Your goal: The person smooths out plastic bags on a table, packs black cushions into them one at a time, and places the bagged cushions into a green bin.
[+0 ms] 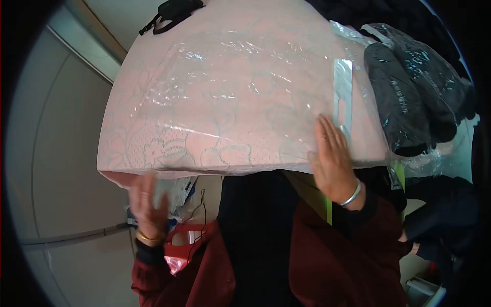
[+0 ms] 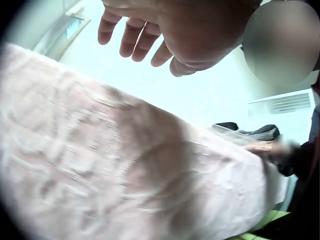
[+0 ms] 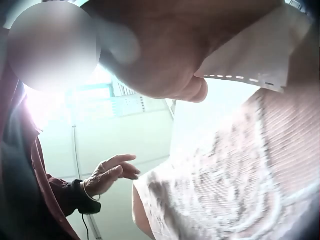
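Observation:
A clear plastic bag (image 1: 220, 97) with a white strip (image 1: 343, 92) at its right end lies flat on a pink, lace-patterned cloth (image 1: 120, 138) that covers a table. My right hand (image 1: 332, 158) rests on the plastic near the front right edge, fingers straight, beside the strip. At the front left corner my left hand (image 1: 148, 202) is blurred and holds nothing visible. In the left wrist view the left hand (image 2: 170, 35) hangs above the cloth (image 2: 100, 150) with its fingers spread and relaxed.
Dark items in clear plastic (image 1: 401, 97) lie at the table's right side. A black pouch with a strap (image 1: 176, 11) is at the far left edge. Below the table's front left are a red bag (image 1: 189, 245) and a black cord (image 1: 203, 204). Grey cabinet panels (image 1: 66, 143) stand left.

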`<state>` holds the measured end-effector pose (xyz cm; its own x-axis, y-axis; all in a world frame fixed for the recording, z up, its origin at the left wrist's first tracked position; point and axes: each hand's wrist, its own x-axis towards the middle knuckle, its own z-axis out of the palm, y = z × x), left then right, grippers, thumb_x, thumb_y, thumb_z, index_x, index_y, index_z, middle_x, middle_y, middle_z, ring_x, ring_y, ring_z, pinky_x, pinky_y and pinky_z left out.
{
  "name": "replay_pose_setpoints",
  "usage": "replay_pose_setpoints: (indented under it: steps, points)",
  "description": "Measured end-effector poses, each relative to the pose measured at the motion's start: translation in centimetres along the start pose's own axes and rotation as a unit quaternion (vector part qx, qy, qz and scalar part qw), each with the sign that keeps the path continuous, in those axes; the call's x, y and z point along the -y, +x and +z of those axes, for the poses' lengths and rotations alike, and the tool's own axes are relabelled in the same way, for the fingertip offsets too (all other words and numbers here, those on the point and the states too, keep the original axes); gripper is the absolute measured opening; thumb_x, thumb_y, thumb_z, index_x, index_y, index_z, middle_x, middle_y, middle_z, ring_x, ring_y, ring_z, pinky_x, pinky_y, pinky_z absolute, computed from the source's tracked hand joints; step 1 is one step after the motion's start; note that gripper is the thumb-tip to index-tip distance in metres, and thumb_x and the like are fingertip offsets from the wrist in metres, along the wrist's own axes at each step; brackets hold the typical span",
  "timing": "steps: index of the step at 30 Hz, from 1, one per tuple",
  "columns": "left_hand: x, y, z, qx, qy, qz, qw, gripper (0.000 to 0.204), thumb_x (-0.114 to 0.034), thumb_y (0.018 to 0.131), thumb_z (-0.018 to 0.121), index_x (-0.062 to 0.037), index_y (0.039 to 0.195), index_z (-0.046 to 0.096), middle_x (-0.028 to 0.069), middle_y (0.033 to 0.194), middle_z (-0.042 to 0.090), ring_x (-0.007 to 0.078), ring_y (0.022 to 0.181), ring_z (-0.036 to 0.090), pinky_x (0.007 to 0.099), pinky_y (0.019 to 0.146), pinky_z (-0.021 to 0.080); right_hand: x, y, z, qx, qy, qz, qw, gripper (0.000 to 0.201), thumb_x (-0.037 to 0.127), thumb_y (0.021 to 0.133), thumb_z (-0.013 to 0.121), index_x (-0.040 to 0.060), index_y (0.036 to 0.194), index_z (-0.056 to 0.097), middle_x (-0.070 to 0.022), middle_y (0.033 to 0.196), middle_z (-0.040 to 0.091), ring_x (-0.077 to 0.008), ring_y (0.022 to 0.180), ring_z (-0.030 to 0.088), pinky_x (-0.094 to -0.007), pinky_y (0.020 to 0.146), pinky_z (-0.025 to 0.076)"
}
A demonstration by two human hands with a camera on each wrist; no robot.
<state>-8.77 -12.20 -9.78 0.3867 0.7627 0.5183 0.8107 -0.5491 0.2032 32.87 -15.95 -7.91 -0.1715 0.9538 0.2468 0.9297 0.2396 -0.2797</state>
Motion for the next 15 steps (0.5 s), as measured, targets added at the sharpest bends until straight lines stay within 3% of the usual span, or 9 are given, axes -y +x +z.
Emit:
replay_pose_setpoints:
  steps: [2,5,6,9,10,12,14,15]
  points:
    - [-5.1,0.0,2.5,0.045,-0.197,0.003,0.979,0.066,-0.012,0.079,0.077,-0.0021,0.139,0.052,0.0177,0.122,0.064,0.0343,0.105,0.062,0.0435,0.093,0.049,1.9,-0.5,0.8,-0.025,0.002,0.043,0.999,0.071,0.013,0.087,0.057,-0.0114,0.147,0.027,-0.0299,0.153,0.029,-0.0446,0.144,0.027,-0.0550,0.117,0.020]
    - [-12.6,1.8,4.6,0.102,-0.495,-0.053,0.861,0.068,-0.011,0.086,0.073,-0.0019,0.145,0.042,0.0143,0.113,0.066,0.0228,0.093,0.063,0.0351,0.085,0.051,6.5,-1.4,1.9,-0.041,-0.006,0.010,0.999,0.075,0.019,0.088,0.061,-0.0125,0.147,0.026,-0.0310,0.152,0.030,-0.0451,0.142,0.030,-0.0556,0.116,0.022]
    - [-14.8,2.7,5.5,0.105,-0.491,-0.051,0.863,0.068,-0.011,0.086,0.073,-0.0019,0.145,0.042,0.0143,0.113,0.066,0.0228,0.093,0.063,0.0351,0.085,0.051,7.0,-1.8,1.6,-0.025,0.061,-0.026,0.997,0.073,0.020,0.087,0.063,-0.0110,0.145,0.030,-0.0301,0.151,0.033,-0.0449,0.142,0.031,-0.0550,0.115,0.024]
    - [-17.3,3.4,7.1,0.017,-0.675,-0.212,0.707,0.051,-0.004,0.092,0.064,-0.0021,0.139,0.046,0.0067,0.102,0.063,0.0131,0.088,0.059,0.0265,0.081,0.049,7.3,-2.5,1.0,-0.002,0.159,-0.075,0.984,0.069,0.023,0.087,0.066,-0.0078,0.142,0.039,-0.0281,0.149,0.037,-0.0445,0.140,0.033,-0.0538,0.114,0.026]
    - [-16.9,3.3,7.2,0.018,-0.677,-0.207,0.706,0.051,-0.004,0.092,0.064,-0.0021,0.139,0.046,0.0067,0.102,0.063,0.0131,0.088,0.059,0.0265,0.081,0.049,6.8,-2.8,0.6,0.014,0.208,-0.082,0.975,0.066,0.024,0.087,0.066,-0.0063,0.140,0.042,-0.0270,0.148,0.038,-0.0443,0.139,0.034,-0.0532,0.113,0.027]
    - [-14.0,2.7,6.8,0.092,-0.666,-0.163,0.722,0.042,0.002,0.093,0.057,-0.0026,0.134,0.049,0.0032,0.100,0.059,0.0090,0.086,0.057,0.0228,0.077,0.046,5.4,-2.7,-0.4,0.027,0.254,-0.090,0.963,0.064,0.025,0.086,0.067,-0.0048,0.138,0.046,-0.0260,0.147,0.040,-0.0440,0.138,0.036,-0.0525,0.113,0.028]
    - [-11.1,2.6,5.8,0.131,-0.656,-0.139,0.731,0.038,0.005,0.094,0.054,-0.0029,0.131,0.051,0.0014,0.099,0.058,0.0069,0.085,0.055,0.0210,0.076,0.045,2.8,-1.9,-1.3,-0.097,0.093,-0.093,0.987,0.056,0.024,0.086,0.069,-0.0016,0.133,0.053,-0.0235,0.145,0.043,-0.0429,0.137,0.037,-0.0507,0.112,0.030]
    - [-9.6,2.6,5.1,0.154,-0.642,-0.114,0.743,0.037,0.007,0.093,0.052,-0.0030,0.128,0.052,0.0009,0.098,0.057,0.0060,0.082,0.054,0.0207,0.073,0.044,1.7,-1.8,-1.3,-0.100,0.094,-0.091,0.986,0.056,0.024,0.086,0.069,-0.0016,0.133,0.053,-0.0235,0.145,0.043,-0.0429,0.137,0.037,-0.0507,0.112,0.030]
